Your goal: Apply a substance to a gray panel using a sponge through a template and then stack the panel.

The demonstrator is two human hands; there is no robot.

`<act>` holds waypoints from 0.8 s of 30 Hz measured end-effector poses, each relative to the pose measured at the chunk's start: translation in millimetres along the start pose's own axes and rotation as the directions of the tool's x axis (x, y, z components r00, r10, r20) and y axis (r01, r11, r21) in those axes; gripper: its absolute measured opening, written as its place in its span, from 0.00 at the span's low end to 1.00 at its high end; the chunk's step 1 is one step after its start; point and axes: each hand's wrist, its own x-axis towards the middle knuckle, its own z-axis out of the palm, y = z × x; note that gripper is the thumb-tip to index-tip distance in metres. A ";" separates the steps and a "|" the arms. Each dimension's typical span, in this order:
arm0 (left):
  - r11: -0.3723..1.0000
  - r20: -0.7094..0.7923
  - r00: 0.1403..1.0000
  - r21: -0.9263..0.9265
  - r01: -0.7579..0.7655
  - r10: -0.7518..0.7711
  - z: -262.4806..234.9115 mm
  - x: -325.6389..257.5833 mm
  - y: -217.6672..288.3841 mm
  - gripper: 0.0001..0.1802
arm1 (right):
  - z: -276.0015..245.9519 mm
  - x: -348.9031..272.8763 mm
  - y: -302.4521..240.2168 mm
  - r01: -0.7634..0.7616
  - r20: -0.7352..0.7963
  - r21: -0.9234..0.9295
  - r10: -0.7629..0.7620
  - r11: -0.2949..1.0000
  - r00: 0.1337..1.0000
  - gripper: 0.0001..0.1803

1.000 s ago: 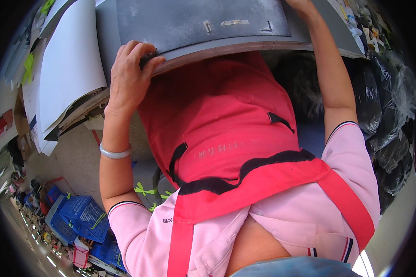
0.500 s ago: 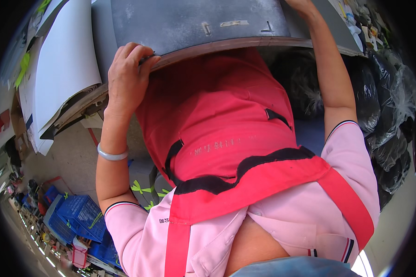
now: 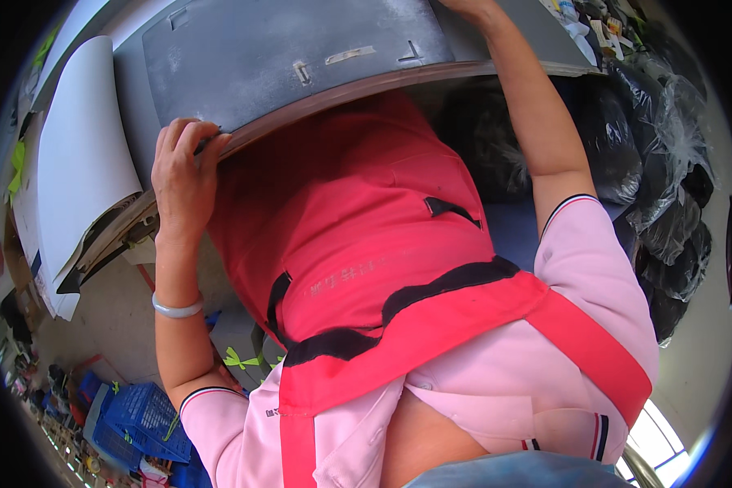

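A dark grey board (image 3: 244, 65) with pale scuffs, small tape strips and corner marks lies on the worktable (image 3: 333, 96) in front of me. At the board's near left corner, my left hand (image 3: 183, 175) has its thumb and fingers closed together on the edge, a dark bit showing between them. My right hand (image 3: 470, 6) rests at the far right side of the board. The top of the picture cuts it off, so its fingers and anything they hold are hidden.
A curled white sheet (image 3: 89, 154) hangs over the table's left end. Black plastic bags (image 3: 610, 154) and clear plastic (image 3: 675, 138) are heaped at the right. Blue crates (image 3: 142, 419) stand on the floor at the lower left. My red apron (image 3: 350, 203) reaches under the table edge.
The whole view has shifted, so table, board and both arms appear further left and slightly tilted. My left hand stays at the same corner of the board.
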 end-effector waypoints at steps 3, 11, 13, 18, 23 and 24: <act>1.000 -0.008 1.000 0.017 -0.007 0.007 -1.7 0.3 0.7 0.07 | 1.3 -0.9 0.1 0.018 0.004 0.002 -0.018 1.000 1.000 0.18; 0.996 0.050 0.996 -0.058 -0.064 0.067 9.3 37.1 24.2 0.12 | 0.2 -2.6 15.7 0.024 -0.044 -0.123 -0.030 0.992 0.999 0.17; 0.983 -0.047 0.989 -0.110 -0.148 0.143 37.7 58.8 38.2 0.12 | 0.0 2.6 24.6 0.121 -0.015 -0.075 -0.122 0.990 0.992 0.13; 0.992 -0.088 0.989 -0.047 -0.120 0.115 101.3 103.7 54.8 0.11 | -2.4 13.9 41.4 0.053 0.050 0.020 -0.054 0.998 0.997 0.22; 0.993 0.015 0.993 0.041 -0.114 0.113 105.8 105.5 57.6 0.10 | 2.0 -21.9 18.8 0.213 -0.117 0.102 -0.201 0.972 0.973 0.16; 0.989 -0.010 0.993 0.096 -0.114 0.116 103.3 104.1 59.3 0.08 | 3.9 -40.1 11.5 0.015 -0.071 0.272 0.005 0.962 0.997 0.10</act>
